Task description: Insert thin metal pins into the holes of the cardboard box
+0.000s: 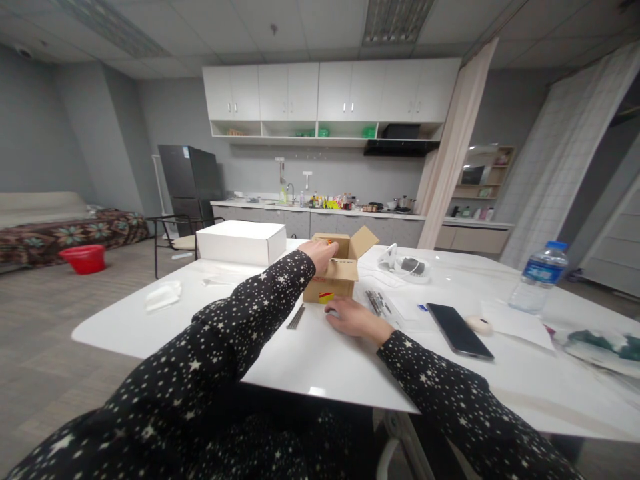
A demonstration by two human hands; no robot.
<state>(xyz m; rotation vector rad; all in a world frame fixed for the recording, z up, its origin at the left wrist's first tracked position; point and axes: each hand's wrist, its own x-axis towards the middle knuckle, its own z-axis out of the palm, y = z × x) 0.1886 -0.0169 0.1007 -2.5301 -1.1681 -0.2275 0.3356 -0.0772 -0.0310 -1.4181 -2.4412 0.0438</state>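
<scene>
An open cardboard box (327, 291) stands on the white table with its flaps up and a red and yellow label on the front. My left hand (320, 257) reaches over its near flap into the opening, fingers closed. A small orange-red bit shows by the fingertips; what they hold is mostly hidden. In front of the box, my right hand (357, 320) rests low on the tabletop, thumb and fingers apart. Several thin metal rods (296, 318) lie left of it. To its right is a clear case (383, 303) with slim metal pieces.
A white box (243, 241) stands at the back left of the table (320, 373). Toward the right are a black phone (459, 330), a small beige round object (479, 325), a water bottle (539, 277) and a white corded item (407, 263). Crumpled white material (163, 295) lies at left.
</scene>
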